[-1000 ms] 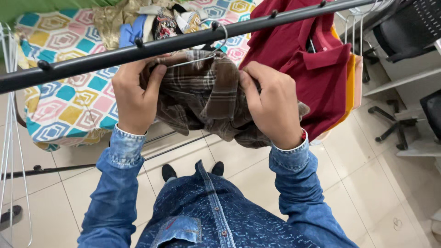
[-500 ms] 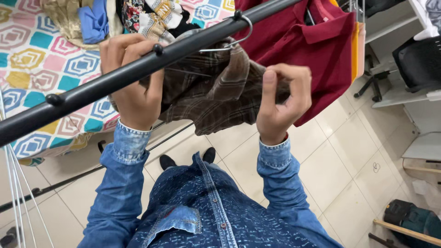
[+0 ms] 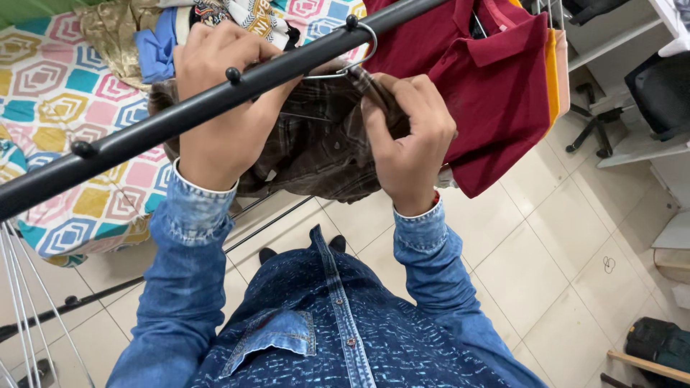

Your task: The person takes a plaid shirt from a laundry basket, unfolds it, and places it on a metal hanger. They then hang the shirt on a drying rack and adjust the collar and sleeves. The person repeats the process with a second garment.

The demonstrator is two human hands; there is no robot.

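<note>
The brown plaid shirt [image 3: 316,147] hangs on a wire hanger [image 3: 345,66] hooked over the black rail [image 3: 215,100], which runs diagonally from lower left to upper right just above both hands. The right hand [image 3: 408,140] pinches the collar fabric beside the hook with fingers closed, while the left hand [image 3: 219,108] grips the shirt's other shoulder behind the rail, equally near. Half a second ago the right hand was lifted off with fingers curled; now it is back on the cloth, next to the maroon polo shirt [image 3: 496,86].

Brown plaid shirt [image 3: 316,147] bunched on wire hanger [image 3: 345,65], hooked over black rail [image 3: 144,133]
</note>
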